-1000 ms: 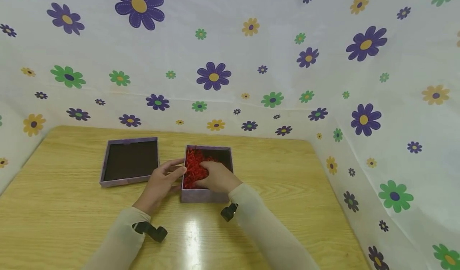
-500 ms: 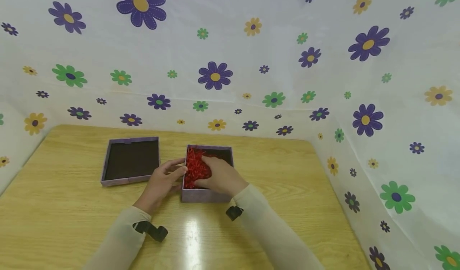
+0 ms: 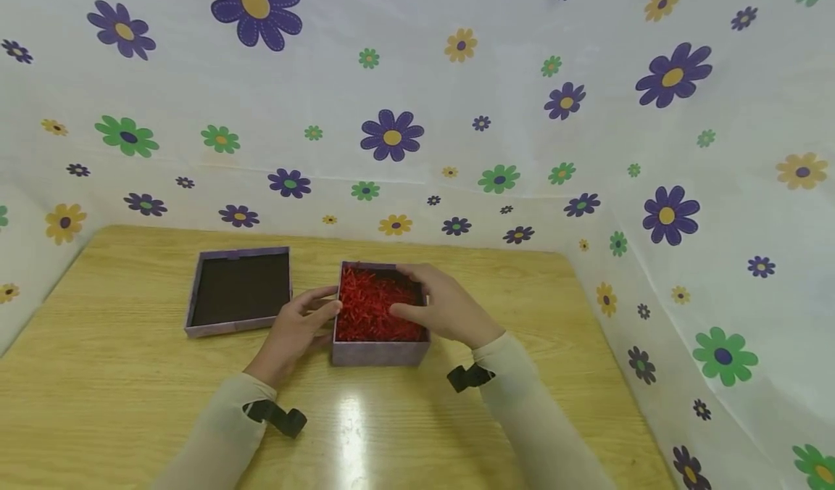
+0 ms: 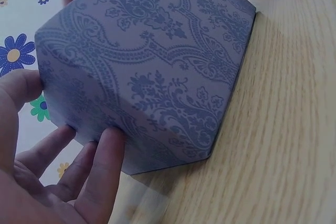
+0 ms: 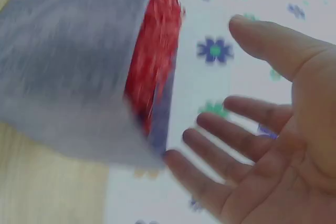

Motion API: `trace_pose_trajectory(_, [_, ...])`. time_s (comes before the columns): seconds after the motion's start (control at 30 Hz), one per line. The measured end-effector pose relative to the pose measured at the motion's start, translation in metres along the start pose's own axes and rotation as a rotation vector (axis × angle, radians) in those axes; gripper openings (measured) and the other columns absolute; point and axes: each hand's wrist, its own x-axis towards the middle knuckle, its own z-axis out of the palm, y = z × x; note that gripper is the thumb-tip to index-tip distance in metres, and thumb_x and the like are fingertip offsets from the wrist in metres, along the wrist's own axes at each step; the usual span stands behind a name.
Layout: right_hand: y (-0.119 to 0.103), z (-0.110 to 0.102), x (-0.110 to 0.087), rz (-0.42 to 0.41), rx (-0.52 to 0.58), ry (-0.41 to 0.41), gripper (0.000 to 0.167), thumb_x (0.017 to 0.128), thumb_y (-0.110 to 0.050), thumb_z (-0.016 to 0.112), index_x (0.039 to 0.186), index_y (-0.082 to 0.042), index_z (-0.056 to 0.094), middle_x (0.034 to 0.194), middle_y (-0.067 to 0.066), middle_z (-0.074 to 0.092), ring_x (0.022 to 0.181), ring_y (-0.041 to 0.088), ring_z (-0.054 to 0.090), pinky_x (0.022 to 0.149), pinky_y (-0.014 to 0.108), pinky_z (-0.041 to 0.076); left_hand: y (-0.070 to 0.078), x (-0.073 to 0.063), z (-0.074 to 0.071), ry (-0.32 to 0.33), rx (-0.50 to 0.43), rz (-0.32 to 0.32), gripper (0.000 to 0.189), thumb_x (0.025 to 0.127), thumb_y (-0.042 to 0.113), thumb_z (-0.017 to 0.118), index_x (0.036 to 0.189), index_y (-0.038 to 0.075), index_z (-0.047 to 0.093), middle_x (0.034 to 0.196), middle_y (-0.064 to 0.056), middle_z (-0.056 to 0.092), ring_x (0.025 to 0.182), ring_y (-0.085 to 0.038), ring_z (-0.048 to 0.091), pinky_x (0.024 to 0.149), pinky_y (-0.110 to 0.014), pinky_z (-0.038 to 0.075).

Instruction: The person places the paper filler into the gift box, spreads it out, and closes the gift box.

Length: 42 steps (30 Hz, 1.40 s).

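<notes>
A purple box (image 3: pixel 381 354) with a dark paisley pattern stands on the table, filled with red paper shred (image 3: pixel 365 305). My left hand (image 3: pixel 293 334) touches its left wall; in the left wrist view the fingertips (image 4: pixel 111 136) press lightly on the patterned side and the thumb meets the rim. Over the box's right edge is my right hand (image 3: pixel 446 305), fingers spread and thumb extended above the red shred. The right wrist view shows the right palm (image 5: pixel 262 171) holding nothing, beside the blurred box wall.
A shallow purple lid (image 3: pixel 243 291) with a dark inside lies left of the box, just beyond the left hand. The wooden table (image 3: pixel 143 403) ends at a white flower-printed sheet (image 3: pixel 326 84) at the back and sides.
My right hand has come up out of the box and moved right to its edge. The red shred, earlier mostly at the left, now spreads across the box. The left hand stays put.
</notes>
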Motion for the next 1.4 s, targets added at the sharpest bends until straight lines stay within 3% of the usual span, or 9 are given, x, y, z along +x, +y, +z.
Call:
trace_pose_trajectory(0.3, [0.053,-0.009,-0.013,-0.017,0.253,0.17,0.045,0.103,-0.024,0.067,0.144,-0.007,0.057,0.144,0.012,0.059,0.133,0.03,0.055,0.109,0.05,0.049,0.004,-0.004,-0.001,0.002,0.006,-0.005,0.059,0.1,0.046,0.067,0.152,0.021,0.052,0.138,-0.013,0.056,0.131,-0.03,0.056,0.1,-0.049,0.056])
trace_pose_trajectory(0.6, [0.078,0.008,-0.024,0.05,0.36,0.27,0.047,0.102,-0.025,0.069,0.145,-0.013,0.058,0.144,0.009,0.06,0.132,0.027,0.057,0.107,0.044,0.051,0.002,-0.006,-0.002,0.013,0.009,-0.004,0.061,0.099,0.047,0.068,0.152,0.02,0.053,0.137,-0.013,0.056,0.126,-0.028,0.058,0.097,-0.043,0.058])
trace_pose_trajectory(0.73, [0.084,0.015,-0.03,0.071,0.389,0.295,0.046,0.102,-0.026,0.069,0.144,-0.012,0.058,0.143,0.01,0.06,0.132,0.027,0.057,0.109,0.045,0.05,0.002,-0.008,-0.002,0.011,0.04,0.01,0.064,0.098,0.052,0.067,0.152,0.021,0.052,0.139,-0.013,0.055,0.128,-0.029,0.057,0.1,-0.046,0.056])
trace_pose_trajectory(0.87, [0.088,0.022,-0.034,0.085,0.413,0.311,0.044,0.102,-0.024,0.069,0.143,-0.011,0.059,0.142,0.01,0.062,0.131,0.027,0.058,0.109,0.047,0.05,0.001,-0.01,-0.001,0.034,0.131,0.047,0.064,0.099,0.058,0.062,0.152,0.022,0.052,0.14,-0.013,0.055,0.129,-0.031,0.057,0.107,-0.05,0.05])
trace_pose_trajectory(1.17, [0.092,0.038,-0.038,0.082,0.467,0.33,0.041,0.102,-0.018,0.069,0.141,-0.008,0.06,0.139,0.011,0.063,0.128,0.028,0.059,0.108,0.05,0.05,-0.003,-0.018,-0.004,0.092,0.161,0.121,0.054,0.107,0.04,0.058,0.151,0.009,0.051,0.14,-0.018,0.058,0.127,-0.034,0.059,0.102,-0.044,0.054])
trace_pose_trajectory(1.4, [0.086,0.046,-0.038,0.057,0.48,0.318,0.046,0.102,-0.025,0.068,0.142,-0.004,0.059,0.139,0.012,0.063,0.129,0.029,0.059,0.108,0.051,0.05,-0.002,-0.03,-0.011,0.105,0.284,0.178,0.059,0.106,0.042,0.058,0.154,0.01,0.045,0.145,-0.018,0.056,0.134,-0.038,0.053,0.11,-0.058,0.044])
